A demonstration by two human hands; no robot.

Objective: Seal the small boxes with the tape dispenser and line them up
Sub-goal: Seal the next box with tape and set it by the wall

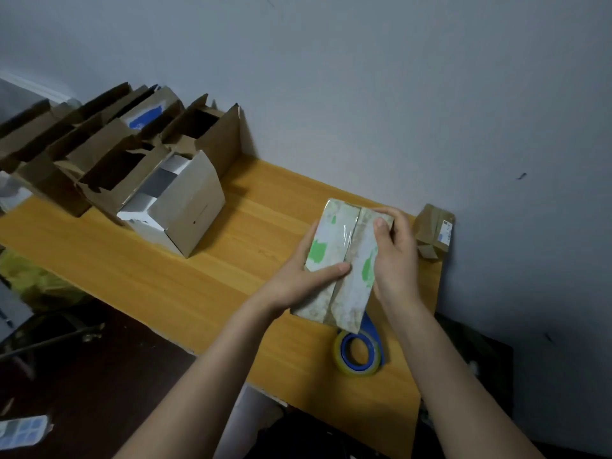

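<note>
Box (336,238) points lengthwise away from the tape dispenser (341,359) (seam up); left hand (308,276) and right hand (394,260) clamp its sides with curled fingers.

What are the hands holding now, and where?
The taped box: left hand on its left side, thumb across the top; right hand on its right side.

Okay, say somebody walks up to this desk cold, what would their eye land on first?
Most likely the pale box with green patches, glossy tape over its middle seam, held between the left hand and right hand over the right part of the wooden table. Next come the blue tape dispenser lying just below it by the near edge, and the cluster of open cardboard boxes at the table's far left.
</note>
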